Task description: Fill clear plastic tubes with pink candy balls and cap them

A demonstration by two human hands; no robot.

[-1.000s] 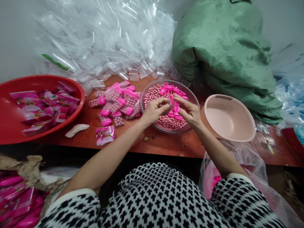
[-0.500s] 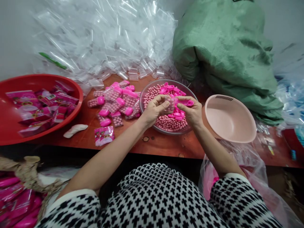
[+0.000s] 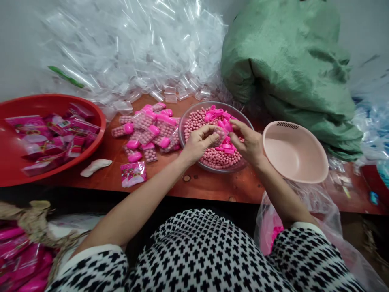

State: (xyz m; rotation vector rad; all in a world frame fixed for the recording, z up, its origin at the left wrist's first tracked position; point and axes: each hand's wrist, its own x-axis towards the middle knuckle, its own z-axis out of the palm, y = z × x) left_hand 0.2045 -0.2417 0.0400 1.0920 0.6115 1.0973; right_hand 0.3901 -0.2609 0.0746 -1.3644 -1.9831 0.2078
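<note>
My left hand (image 3: 199, 141) pinches a small clear plastic container (image 3: 219, 135) over a metal bowl (image 3: 182, 134). Its contents are partly hidden by my fingers. To its right, my right hand (image 3: 248, 142) has its fingers spread, with nothing visible between them. The bowl holds many round pink beads (image 3: 220, 160) and a heap of bright pink caps (image 3: 214, 112). Whether a cap sits on the held container I cannot tell, since pink pieces lie right behind it. Left of the bowl, bead-filled containers with pink caps (image 3: 152, 129) form a pile.
A red basin (image 3: 101, 134) with pink packets stands left, near a small pink packet stack (image 3: 133, 174). Clear empty containers (image 3: 136, 52) are heaped behind. A green sack (image 3: 285, 52) and a pale pink basin (image 3: 294, 158) are right. A plastic bag (image 3: 328, 227) hangs at the table edge.
My right hand has let go of a bright pink piece and its fingers have spread, moving slightly right and down. My left hand stays nearly in place with the container.
</note>
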